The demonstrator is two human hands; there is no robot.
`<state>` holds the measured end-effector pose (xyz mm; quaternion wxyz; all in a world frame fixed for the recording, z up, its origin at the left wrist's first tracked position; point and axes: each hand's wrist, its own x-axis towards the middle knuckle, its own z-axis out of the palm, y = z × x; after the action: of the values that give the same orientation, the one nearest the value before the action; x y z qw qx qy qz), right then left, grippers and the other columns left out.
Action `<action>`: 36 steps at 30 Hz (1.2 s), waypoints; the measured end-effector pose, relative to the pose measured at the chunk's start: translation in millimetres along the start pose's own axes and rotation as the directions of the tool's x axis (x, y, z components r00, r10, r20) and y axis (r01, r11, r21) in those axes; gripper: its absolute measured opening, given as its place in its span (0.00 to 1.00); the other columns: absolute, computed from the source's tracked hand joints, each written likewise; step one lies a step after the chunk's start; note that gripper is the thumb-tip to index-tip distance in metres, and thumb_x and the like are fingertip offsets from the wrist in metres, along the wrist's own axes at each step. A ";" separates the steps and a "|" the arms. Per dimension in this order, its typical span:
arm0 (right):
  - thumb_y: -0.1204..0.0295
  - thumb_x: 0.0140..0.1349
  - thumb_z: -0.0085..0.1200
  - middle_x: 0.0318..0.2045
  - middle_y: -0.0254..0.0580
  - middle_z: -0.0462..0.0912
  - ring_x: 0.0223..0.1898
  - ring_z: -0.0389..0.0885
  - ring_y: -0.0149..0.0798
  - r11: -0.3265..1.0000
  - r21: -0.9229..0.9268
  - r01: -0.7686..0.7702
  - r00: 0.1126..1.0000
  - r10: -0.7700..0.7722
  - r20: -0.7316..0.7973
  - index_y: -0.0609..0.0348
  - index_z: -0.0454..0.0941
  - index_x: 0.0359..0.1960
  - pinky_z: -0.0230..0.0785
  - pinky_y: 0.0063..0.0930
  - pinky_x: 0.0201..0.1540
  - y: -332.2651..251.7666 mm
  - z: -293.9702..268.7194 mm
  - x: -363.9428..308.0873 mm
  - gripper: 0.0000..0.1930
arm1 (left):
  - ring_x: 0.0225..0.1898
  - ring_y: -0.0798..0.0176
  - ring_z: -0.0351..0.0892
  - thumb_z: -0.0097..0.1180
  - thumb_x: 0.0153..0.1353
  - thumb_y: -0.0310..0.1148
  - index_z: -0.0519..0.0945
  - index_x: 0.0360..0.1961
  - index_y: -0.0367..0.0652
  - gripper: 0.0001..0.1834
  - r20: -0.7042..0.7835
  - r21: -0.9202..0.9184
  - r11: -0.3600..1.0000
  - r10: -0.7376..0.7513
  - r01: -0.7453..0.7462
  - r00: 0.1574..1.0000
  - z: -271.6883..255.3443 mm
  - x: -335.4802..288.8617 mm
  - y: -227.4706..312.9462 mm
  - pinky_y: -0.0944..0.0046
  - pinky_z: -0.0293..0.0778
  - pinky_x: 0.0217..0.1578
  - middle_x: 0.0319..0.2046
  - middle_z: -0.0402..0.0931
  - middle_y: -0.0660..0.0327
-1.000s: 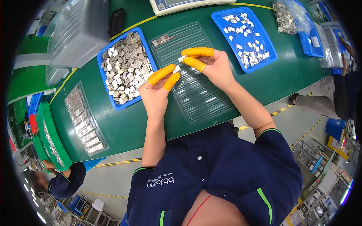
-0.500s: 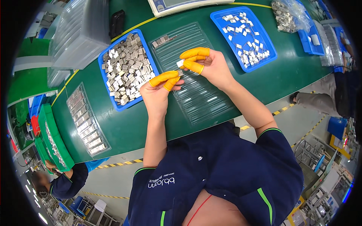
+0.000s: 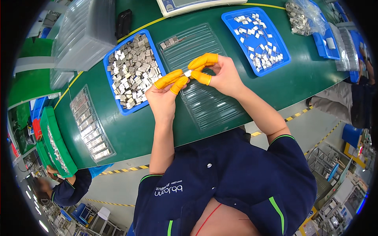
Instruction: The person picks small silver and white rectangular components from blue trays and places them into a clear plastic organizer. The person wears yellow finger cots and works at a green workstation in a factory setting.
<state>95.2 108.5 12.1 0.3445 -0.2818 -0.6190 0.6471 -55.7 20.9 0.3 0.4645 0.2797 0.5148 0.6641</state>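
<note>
My left hand [image 3: 162,96] and my right hand [image 3: 227,78] meet fingertip to fingertip over a clear ribbed plastic tray [image 3: 214,103]. Yellow finger cots cover the thumbs and some fingers of both. Pinched in my right hand is a small white block [image 3: 188,73]. My left fingers close on a small metal piece, now mostly hidden where it meets the block. A few metal pieces [image 3: 170,41] lie in the tray's far left corner. Left of it, a blue bin [image 3: 115,103] holds a heap of small metal pieces; to the right, another blue bin [image 3: 258,71] holds white blocks with thin leads.
A filled clear tray [image 3: 103,137] lies on the green table [image 3: 130,129] at left. Stacked clear trays [image 3: 80,39] and a black object [image 3: 123,23] stand far left, a white device [image 3: 197,7] at the far edge. Bagged parts [image 3: 301,17] lie far right. Other people are at both sides.
My two hands have come together, bringing the white block in my right fingers up against the piece in my left fingertips.
</note>
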 end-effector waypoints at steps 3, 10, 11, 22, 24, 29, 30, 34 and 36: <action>0.82 0.50 0.59 0.34 0.39 0.80 0.36 0.78 0.29 0.999 0.028 0.038 0.999 -0.038 -0.002 0.67 0.78 0.37 0.70 0.23 0.45 -1.7 0.2 -0.3 0.10 | 0.32 0.60 0.81 0.60 0.51 0.19 0.78 0.40 0.28 0.13 0.012 -0.075 0.996 -0.054 0.055 0.998 -2.6 0.5 0.1 0.68 0.78 0.35 0.34 0.80 0.52; 0.82 0.49 0.60 0.33 0.37 0.81 0.36 0.78 0.28 0.996 0.078 0.045 0.998 -0.040 -0.054 0.66 0.79 0.36 0.70 0.22 0.44 -2.9 -1.5 0.2 0.11 | 0.31 0.59 0.82 0.60 0.51 0.20 0.78 0.39 0.28 0.13 0.011 -0.101 0.993 -0.052 0.053 0.999 -0.9 -0.2 1.8 0.68 0.77 0.34 0.32 0.80 0.52; 0.82 0.49 0.59 0.33 0.37 0.81 0.36 0.78 0.28 0.997 0.058 0.050 0.998 -0.047 -0.042 0.66 0.79 0.36 0.70 0.22 0.44 -2.8 -0.6 -0.5 0.11 | 0.32 0.59 0.82 0.60 0.51 0.20 0.78 0.39 0.28 0.13 0.014 -0.103 0.993 -0.051 0.052 0.999 -1.2 -0.5 1.3 0.68 0.77 0.34 0.32 0.80 0.52; 0.78 0.54 0.59 0.31 0.40 0.82 0.33 0.79 0.28 0.969 0.203 -0.142 0.984 0.115 0.139 0.63 0.76 0.42 0.72 0.22 0.38 -2.3 0.1 0.5 0.13 | 0.32 0.65 0.78 0.60 0.51 0.22 0.78 0.39 0.29 0.13 0.024 0.063 0.997 -0.045 0.043 0.999 -9.2 0.4 1.1 0.68 0.73 0.36 0.32 0.79 0.55; 0.74 0.52 0.62 0.31 0.37 0.82 0.34 0.79 0.27 0.946 0.250 -0.208 0.966 0.159 0.204 0.62 0.78 0.39 0.72 0.21 0.38 7.3 1.0 2.4 0.12 | 0.31 0.65 0.78 0.59 0.51 0.24 0.78 0.39 0.29 0.13 0.000 0.136 0.989 -0.058 0.057 0.998 -9.8 -0.5 1.7 0.69 0.73 0.36 0.32 0.79 0.55; 0.77 0.48 0.63 0.32 0.39 0.81 0.36 0.78 0.30 0.925 0.305 -0.225 0.938 0.122 0.325 0.65 0.80 0.34 0.70 0.22 0.42 -11.8 -10.5 0.3 0.10 | 0.26 0.68 0.74 0.61 0.51 0.23 0.77 0.37 0.30 0.12 0.101 -0.190 0.976 -0.093 0.111 0.991 -14.9 -4.2 -12.9 0.72 0.69 0.28 0.29 0.77 0.56; 0.79 0.48 0.63 0.33 0.40 0.81 0.36 0.78 0.31 0.917 0.325 -0.231 0.937 0.119 0.329 0.66 0.80 0.34 0.71 0.23 0.42 -10.2 -12.2 -2.8 0.10 | 0.26 0.67 0.74 0.63 0.50 0.23 0.77 0.36 0.31 0.12 0.147 -0.218 0.969 -0.087 0.118 0.985 -13.0 -5.3 -13.3 0.71 0.69 0.28 0.29 0.77 0.57; 0.81 0.47 0.63 0.33 0.42 0.80 0.37 0.79 0.33 0.913 0.344 -0.221 0.934 0.097 0.344 0.67 0.79 0.33 0.73 0.24 0.42 -6.6 -11.5 -0.2 0.10 | 0.26 0.67 0.74 0.64 0.49 0.23 0.77 0.34 0.33 0.11 0.140 -0.189 0.977 -0.077 0.103 0.987 -14.9 -4.5 -16.1 0.71 0.70 0.29 0.29 0.77 0.57; 0.82 0.46 0.63 0.32 0.42 0.80 0.36 0.79 0.33 0.922 0.322 -0.215 0.941 0.107 0.322 0.68 0.79 0.32 0.73 0.24 0.41 -6.4 -8.1 -0.9 0.10 | 0.26 0.68 0.74 0.64 0.49 0.23 0.77 0.34 0.33 0.11 0.141 -0.187 0.978 -0.067 0.093 0.988 -15.8 -5.2 -16.1 0.71 0.70 0.29 0.29 0.77 0.58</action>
<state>102.8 112.7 17.8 0.2372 -0.1651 -0.5120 0.8089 -61.7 10.1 -19.3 0.5495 0.2563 0.4263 0.6713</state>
